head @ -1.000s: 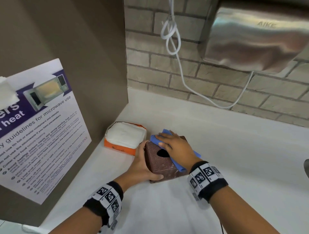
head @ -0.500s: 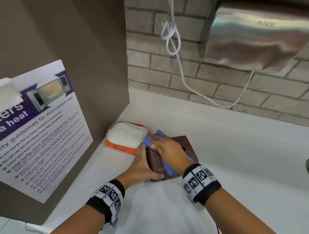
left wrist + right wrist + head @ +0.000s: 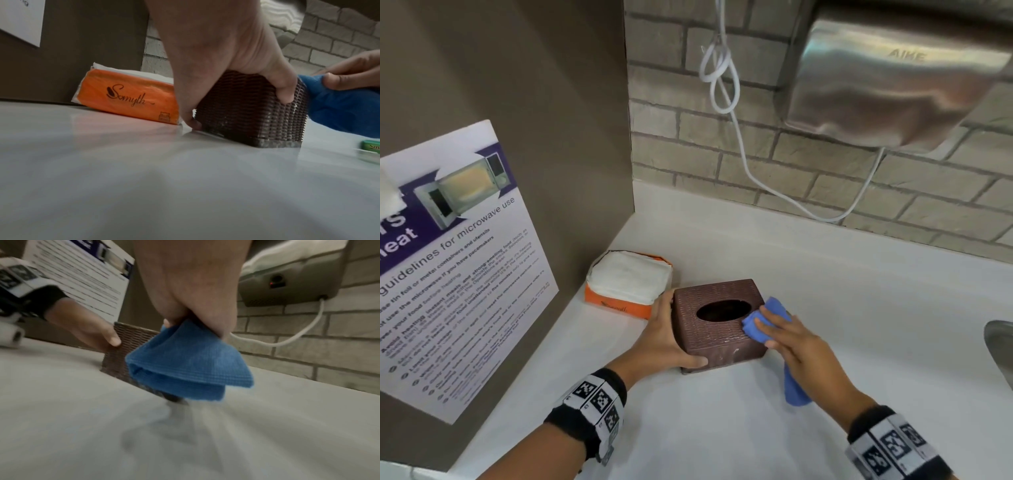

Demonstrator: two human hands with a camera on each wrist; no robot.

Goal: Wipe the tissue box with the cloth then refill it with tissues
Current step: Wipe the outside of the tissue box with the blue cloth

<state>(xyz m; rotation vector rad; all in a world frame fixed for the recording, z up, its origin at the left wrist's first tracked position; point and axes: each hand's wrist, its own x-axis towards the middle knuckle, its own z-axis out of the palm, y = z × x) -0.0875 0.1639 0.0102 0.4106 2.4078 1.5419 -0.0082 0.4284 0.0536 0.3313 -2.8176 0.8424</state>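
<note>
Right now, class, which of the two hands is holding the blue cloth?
The right hand pinches the blue cloth; the left hand only grips the brown tissue box.

Ribbed woven brown tissue box, soft waffle-textured blue cloth, glossy smooth white table, brushed metal dryer.

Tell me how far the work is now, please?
Wiping is in hand: the right hand presses the blue cloth on the brown tissue box, which the left hand holds. Refill remains: its opening looks dark, and the orange tissue pack lies beside it.
</note>
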